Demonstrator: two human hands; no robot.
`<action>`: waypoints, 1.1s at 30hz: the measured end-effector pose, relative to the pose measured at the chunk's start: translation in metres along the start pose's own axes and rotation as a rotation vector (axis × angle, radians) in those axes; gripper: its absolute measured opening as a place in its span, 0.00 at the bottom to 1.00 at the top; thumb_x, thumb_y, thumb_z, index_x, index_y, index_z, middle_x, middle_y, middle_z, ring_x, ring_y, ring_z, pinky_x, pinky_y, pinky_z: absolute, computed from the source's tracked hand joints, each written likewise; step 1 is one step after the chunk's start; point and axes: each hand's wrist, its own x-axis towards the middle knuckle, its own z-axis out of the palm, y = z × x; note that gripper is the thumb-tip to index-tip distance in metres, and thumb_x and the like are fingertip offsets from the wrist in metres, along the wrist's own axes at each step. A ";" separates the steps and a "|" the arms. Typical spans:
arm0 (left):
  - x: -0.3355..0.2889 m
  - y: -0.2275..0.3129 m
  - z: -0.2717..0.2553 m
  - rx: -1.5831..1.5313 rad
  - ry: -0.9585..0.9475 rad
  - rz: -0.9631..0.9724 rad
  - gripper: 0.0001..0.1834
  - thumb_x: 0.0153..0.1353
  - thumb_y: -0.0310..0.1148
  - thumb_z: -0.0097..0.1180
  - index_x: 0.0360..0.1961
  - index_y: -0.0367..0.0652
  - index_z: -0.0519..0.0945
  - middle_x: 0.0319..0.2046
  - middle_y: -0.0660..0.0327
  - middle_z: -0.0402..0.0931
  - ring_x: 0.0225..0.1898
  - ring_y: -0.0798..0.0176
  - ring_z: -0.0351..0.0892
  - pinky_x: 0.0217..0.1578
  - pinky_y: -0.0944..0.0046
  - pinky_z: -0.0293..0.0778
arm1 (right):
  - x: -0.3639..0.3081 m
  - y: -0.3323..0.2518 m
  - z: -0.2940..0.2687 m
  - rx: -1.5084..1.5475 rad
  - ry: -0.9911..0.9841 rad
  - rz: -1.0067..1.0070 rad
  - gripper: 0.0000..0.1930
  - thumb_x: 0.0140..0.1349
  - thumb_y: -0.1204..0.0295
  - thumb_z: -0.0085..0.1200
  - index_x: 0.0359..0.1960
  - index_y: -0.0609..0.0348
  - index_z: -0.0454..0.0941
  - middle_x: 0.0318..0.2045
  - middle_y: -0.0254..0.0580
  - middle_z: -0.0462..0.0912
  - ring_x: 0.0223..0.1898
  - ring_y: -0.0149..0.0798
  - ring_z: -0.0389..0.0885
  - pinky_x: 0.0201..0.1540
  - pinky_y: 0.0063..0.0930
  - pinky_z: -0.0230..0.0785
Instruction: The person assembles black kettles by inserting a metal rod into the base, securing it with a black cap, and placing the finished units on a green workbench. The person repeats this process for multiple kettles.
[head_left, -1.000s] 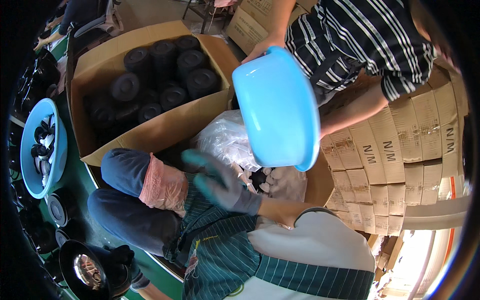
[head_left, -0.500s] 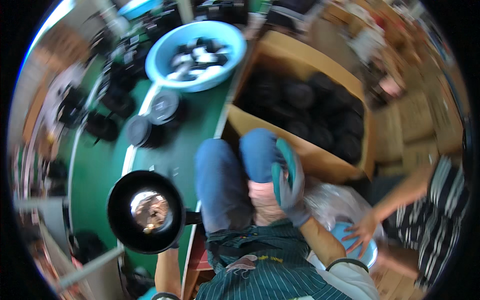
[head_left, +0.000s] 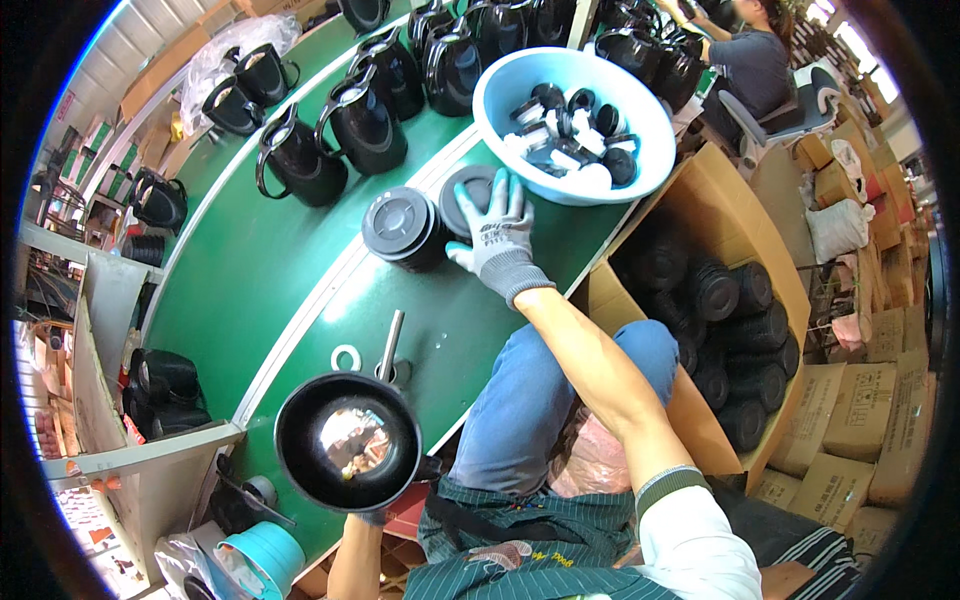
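My left hand [head_left: 372, 517], in a grey glove and mostly hidden, holds up a round black jug [head_left: 290, 450] with a mirror-bright inside and a handle stub at its right. My right hand [head_left: 500, 235], in a grey and teal glove, reaches forward with its fingers apart over a stack of dark grey round discs [head_left: 462, 195]. Its fingertips rest at the top disc's right side; whether they grip it is unclear. Close by on the left stands a second stack of ribbed discs [head_left: 400, 222]. A white ring [head_left: 346, 358] and an upright metal rod [head_left: 392, 345] are beyond the jug.
Several black jugs [head_left: 365, 125] line the green conveyor [head_left: 225, 300]. A light blue basin [head_left: 650, 185] holds black and white parts. At right, an open carton [head_left: 770, 210] contains dark discs, beside stacked cartons [head_left: 835, 420]. A co-worker [head_left: 750, 65] sits far right.
My right hand has moved from above my lap forward onto the disc stack. The view has turned, and the nearby person's arm at the right has left it. My left hand still holds the jug.
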 end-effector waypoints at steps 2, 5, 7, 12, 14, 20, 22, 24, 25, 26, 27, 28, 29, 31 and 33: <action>0.005 -0.002 0.002 -0.013 -0.014 -0.011 0.41 0.72 0.56 0.50 0.75 0.36 0.62 0.70 0.45 0.68 0.69 0.44 0.70 0.71 0.45 0.66 | 0.004 -0.002 0.023 0.108 0.048 0.121 0.46 0.55 0.41 0.67 0.76 0.13 0.59 0.77 0.69 0.49 0.76 0.74 0.47 0.71 0.70 0.52; 0.011 -0.007 0.006 -0.014 -0.047 -0.023 0.43 0.71 0.57 0.51 0.75 0.36 0.61 0.70 0.44 0.67 0.70 0.43 0.69 0.72 0.45 0.65 | 0.008 0.010 0.028 0.181 0.106 0.105 0.39 0.59 0.41 0.65 0.74 0.13 0.65 0.76 0.67 0.50 0.75 0.76 0.50 0.72 0.68 0.52; 0.018 -0.009 0.011 -0.015 -0.077 -0.036 0.42 0.71 0.56 0.51 0.76 0.37 0.61 0.71 0.45 0.67 0.70 0.44 0.69 0.72 0.45 0.65 | 0.012 0.024 0.029 0.121 0.128 0.036 0.38 0.60 0.42 0.64 0.74 0.12 0.66 0.76 0.68 0.50 0.75 0.74 0.51 0.73 0.66 0.50; 0.018 -0.013 0.011 0.185 -0.143 -0.025 0.39 0.71 0.50 0.55 0.75 0.39 0.62 0.71 0.47 0.68 0.70 0.47 0.69 0.73 0.46 0.63 | -0.030 0.027 -0.008 0.585 0.308 0.022 0.32 0.60 0.53 0.69 0.68 0.30 0.78 0.72 0.70 0.60 0.74 0.68 0.57 0.76 0.55 0.51; 0.017 -0.015 0.010 0.385 -0.183 0.007 0.38 0.70 0.48 0.56 0.75 0.40 0.63 0.71 0.48 0.68 0.70 0.48 0.69 0.74 0.46 0.63 | -0.088 0.016 -0.078 0.835 0.334 -0.145 0.31 0.63 0.65 0.67 0.69 0.52 0.76 0.72 0.67 0.62 0.74 0.64 0.61 0.74 0.51 0.59; 0.020 -0.015 0.039 1.261 -0.452 0.285 0.35 0.70 0.41 0.61 0.74 0.42 0.65 0.71 0.52 0.69 0.71 0.51 0.69 0.74 0.47 0.61 | -0.219 0.009 -0.171 1.135 -0.017 -0.729 0.37 0.52 0.56 0.73 0.65 0.55 0.81 0.77 0.72 0.52 0.78 0.70 0.50 0.77 0.58 0.41; 0.017 -0.012 0.053 1.453 -0.529 0.363 0.35 0.69 0.38 0.62 0.74 0.43 0.66 0.71 0.53 0.69 0.71 0.53 0.69 0.75 0.48 0.60 | -0.239 0.011 -0.161 1.260 -0.010 -0.649 0.34 0.49 0.58 0.76 0.62 0.48 0.84 0.77 0.70 0.53 0.78 0.71 0.51 0.78 0.58 0.41; 0.011 -0.011 0.065 1.491 -0.595 0.348 0.34 0.69 0.36 0.64 0.74 0.44 0.67 0.71 0.54 0.70 0.71 0.54 0.69 0.75 0.48 0.60 | -0.253 0.022 -0.167 1.248 0.019 -0.653 0.32 0.50 0.59 0.75 0.60 0.45 0.86 0.77 0.68 0.54 0.78 0.70 0.52 0.78 0.59 0.42; 0.005 -0.010 0.071 1.495 -0.607 0.342 0.35 0.67 0.33 0.67 0.74 0.45 0.68 0.71 0.55 0.70 0.71 0.54 0.69 0.75 0.48 0.59 | -0.259 0.025 -0.174 1.231 0.019 -0.683 0.31 0.51 0.60 0.73 0.60 0.44 0.86 0.77 0.68 0.54 0.77 0.70 0.51 0.77 0.60 0.42; 0.008 -0.013 0.060 0.984 -0.606 0.029 0.40 0.61 0.35 0.73 0.72 0.45 0.70 0.71 0.54 0.70 0.70 0.54 0.69 0.74 0.49 0.61 | -0.264 0.029 -0.178 1.214 0.018 -0.713 0.30 0.51 0.60 0.71 0.61 0.43 0.86 0.77 0.68 0.54 0.77 0.70 0.51 0.77 0.60 0.41; 0.009 -0.013 0.062 1.009 -0.696 0.050 0.41 0.60 0.33 0.74 0.73 0.45 0.69 0.71 0.54 0.69 0.70 0.54 0.69 0.74 0.49 0.62 | -0.269 0.032 -0.178 1.241 0.031 -0.721 0.30 0.51 0.60 0.71 0.60 0.42 0.86 0.77 0.68 0.54 0.77 0.70 0.51 0.77 0.61 0.42; 0.008 -0.014 0.066 0.963 -0.762 -0.043 0.40 0.60 0.33 0.74 0.72 0.45 0.69 0.71 0.54 0.69 0.70 0.54 0.69 0.73 0.50 0.63 | -0.275 0.036 -0.175 1.268 0.043 -0.728 0.29 0.51 0.61 0.71 0.60 0.41 0.86 0.77 0.68 0.54 0.77 0.70 0.52 0.77 0.61 0.42; 0.007 -0.014 0.071 0.951 -0.803 -0.108 0.40 0.60 0.33 0.73 0.72 0.44 0.70 0.71 0.54 0.70 0.69 0.54 0.70 0.73 0.50 0.63 | -0.278 0.037 -0.174 1.269 0.069 -0.740 0.29 0.51 0.61 0.71 0.59 0.41 0.87 0.76 0.67 0.55 0.77 0.69 0.52 0.77 0.60 0.43; 0.006 -0.017 0.080 0.910 -0.871 -0.232 0.39 0.60 0.33 0.73 0.71 0.44 0.70 0.70 0.54 0.70 0.68 0.55 0.71 0.71 0.50 0.65 | -0.284 0.039 -0.175 1.269 0.121 -0.755 0.28 0.50 0.63 0.72 0.58 0.40 0.88 0.76 0.65 0.57 0.76 0.68 0.54 0.76 0.60 0.46; 0.006 -0.020 0.086 0.882 -0.913 -0.318 0.38 0.60 0.33 0.72 0.71 0.44 0.71 0.69 0.54 0.71 0.67 0.55 0.72 0.70 0.51 0.66 | -0.294 0.043 -0.189 1.270 0.128 -0.716 0.28 0.49 0.63 0.73 0.57 0.40 0.88 0.76 0.64 0.59 0.76 0.68 0.55 0.76 0.60 0.47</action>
